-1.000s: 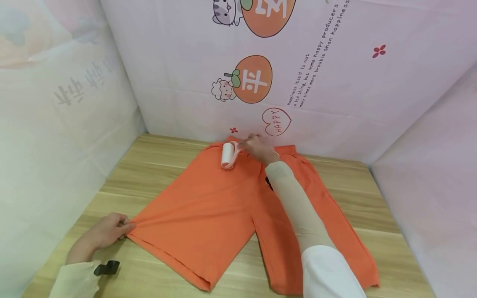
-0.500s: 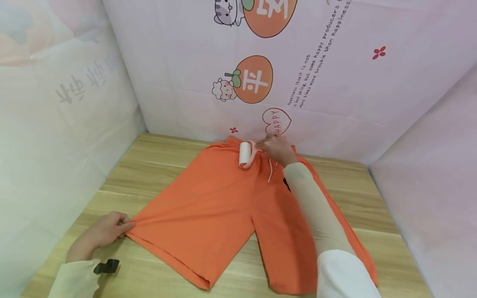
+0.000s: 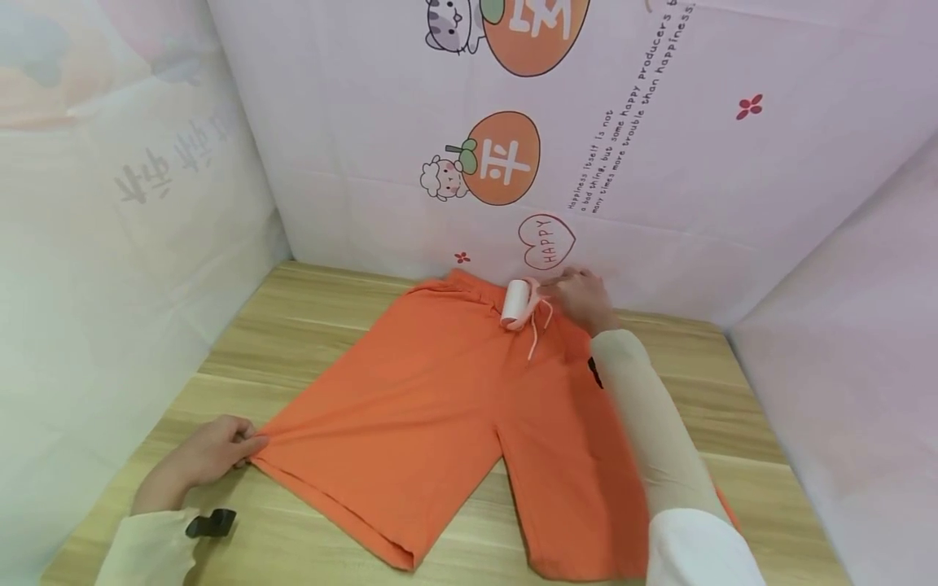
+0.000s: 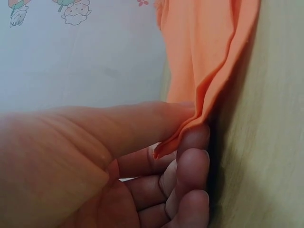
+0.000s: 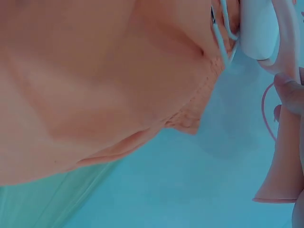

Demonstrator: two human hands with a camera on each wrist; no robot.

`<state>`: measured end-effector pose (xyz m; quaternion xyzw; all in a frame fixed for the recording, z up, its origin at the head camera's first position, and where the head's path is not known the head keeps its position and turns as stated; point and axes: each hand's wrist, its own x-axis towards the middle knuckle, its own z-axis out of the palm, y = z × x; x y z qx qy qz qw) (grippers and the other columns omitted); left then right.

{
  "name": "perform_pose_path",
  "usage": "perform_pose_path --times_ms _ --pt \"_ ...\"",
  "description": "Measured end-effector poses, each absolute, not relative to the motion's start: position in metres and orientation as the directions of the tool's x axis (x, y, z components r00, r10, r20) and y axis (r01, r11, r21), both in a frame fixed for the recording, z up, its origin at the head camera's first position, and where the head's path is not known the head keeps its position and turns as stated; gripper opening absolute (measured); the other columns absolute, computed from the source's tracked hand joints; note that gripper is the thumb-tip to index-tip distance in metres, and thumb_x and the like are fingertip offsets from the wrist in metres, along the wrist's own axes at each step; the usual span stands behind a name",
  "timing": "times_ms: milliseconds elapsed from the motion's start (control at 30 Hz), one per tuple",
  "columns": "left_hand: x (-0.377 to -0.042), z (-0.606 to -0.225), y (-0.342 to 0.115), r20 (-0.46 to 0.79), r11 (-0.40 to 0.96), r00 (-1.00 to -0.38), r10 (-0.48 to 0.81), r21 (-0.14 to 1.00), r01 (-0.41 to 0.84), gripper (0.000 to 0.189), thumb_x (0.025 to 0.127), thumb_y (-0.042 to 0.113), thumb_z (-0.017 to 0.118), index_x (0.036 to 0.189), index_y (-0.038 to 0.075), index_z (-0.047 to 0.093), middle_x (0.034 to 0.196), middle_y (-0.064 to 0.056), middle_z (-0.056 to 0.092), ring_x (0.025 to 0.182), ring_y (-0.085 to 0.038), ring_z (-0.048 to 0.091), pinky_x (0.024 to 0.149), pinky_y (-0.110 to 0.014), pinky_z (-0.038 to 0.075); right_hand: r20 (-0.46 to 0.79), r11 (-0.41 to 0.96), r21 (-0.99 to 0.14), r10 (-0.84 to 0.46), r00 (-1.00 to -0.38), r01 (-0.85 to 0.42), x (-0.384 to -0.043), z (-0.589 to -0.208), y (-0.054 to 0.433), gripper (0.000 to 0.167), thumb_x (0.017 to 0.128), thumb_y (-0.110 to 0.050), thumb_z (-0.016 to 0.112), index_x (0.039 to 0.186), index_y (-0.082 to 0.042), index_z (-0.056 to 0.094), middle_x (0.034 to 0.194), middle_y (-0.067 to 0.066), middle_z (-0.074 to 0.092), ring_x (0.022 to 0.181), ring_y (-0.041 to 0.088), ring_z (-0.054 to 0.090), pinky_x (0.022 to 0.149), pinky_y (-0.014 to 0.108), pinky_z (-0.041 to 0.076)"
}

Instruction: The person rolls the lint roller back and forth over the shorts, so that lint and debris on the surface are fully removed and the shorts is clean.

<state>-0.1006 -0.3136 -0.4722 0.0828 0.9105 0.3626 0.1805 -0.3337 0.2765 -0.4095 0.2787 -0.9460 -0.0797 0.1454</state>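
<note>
Orange shorts [image 3: 410, 407] lie spread on the wooden table, waistband toward the back wall. My left hand [image 3: 212, 452] pinches the outer corner of the left leg hem; in the left wrist view the thumb [image 4: 142, 123] presses the folded fabric against the curled fingers. At the waistband, my right hand [image 3: 582, 297] grips the pink handle [image 5: 285, 156] of a lint roller [image 3: 516, 303]. Its white roll [image 5: 259, 28] is over the waistband, close to the white drawstring [image 3: 535, 338]. The right forearm covers part of the right leg.
A white printed sheet [image 3: 366, 163] rises as a wall right behind the waistband. Plain pale sheets stand at the left [image 3: 132, 285] and right [image 3: 843, 342]. Bare wooden tabletop [image 3: 308, 325] shows on both sides of the shorts.
My right hand has moved the lint roller to the right along the waistband, from the left side to the drawstring. The left hand keeps its pinch on the hem in the same place.
</note>
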Motion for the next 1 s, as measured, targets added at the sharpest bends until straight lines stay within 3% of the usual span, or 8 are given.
perform_pose_path --times_ms 300,767,1000 --pt "-0.101 -0.471 -0.313 -0.270 0.715 -0.917 0.295 0.699 0.025 0.031 0.108 0.018 0.060 0.080 0.006 0.056 0.067 0.003 0.051 0.058 -0.006 0.045 0.060 -0.024 0.040 0.190 0.847 0.283 -0.509 -0.840 -0.449 -0.320 -0.400 0.317 0.036 0.094 0.000 0.073 0.123 -0.020 0.080 0.124 0.006 0.078 0.112 0.037 0.065 0.099 0.058 0.053" --pt "-0.100 -0.473 -0.315 -0.267 0.715 -0.919 0.291 0.698 0.024 0.032 0.107 0.019 0.061 0.079 0.006 0.055 0.066 0.003 0.052 0.057 -0.006 0.045 0.060 -0.024 0.040 0.223 0.908 0.163 -0.415 -0.882 -0.386 -0.289 -0.412 0.379 0.031 0.090 -0.005 0.082 0.120 -0.014 0.081 0.099 0.011 0.081 0.094 0.035 0.067 0.086 0.057 0.058" --pt "-0.099 -0.472 -0.313 -0.268 0.722 -0.921 0.284 0.691 0.021 0.032 0.108 0.019 0.061 0.079 0.007 0.055 0.066 0.003 0.051 0.057 -0.007 0.045 0.060 -0.024 0.041 0.320 0.894 0.114 -0.446 -0.836 -0.433 -0.273 -0.425 0.418 0.032 0.082 0.002 0.086 0.113 -0.005 0.081 0.103 0.018 0.080 0.084 0.042 0.068 0.074 0.057 0.059"
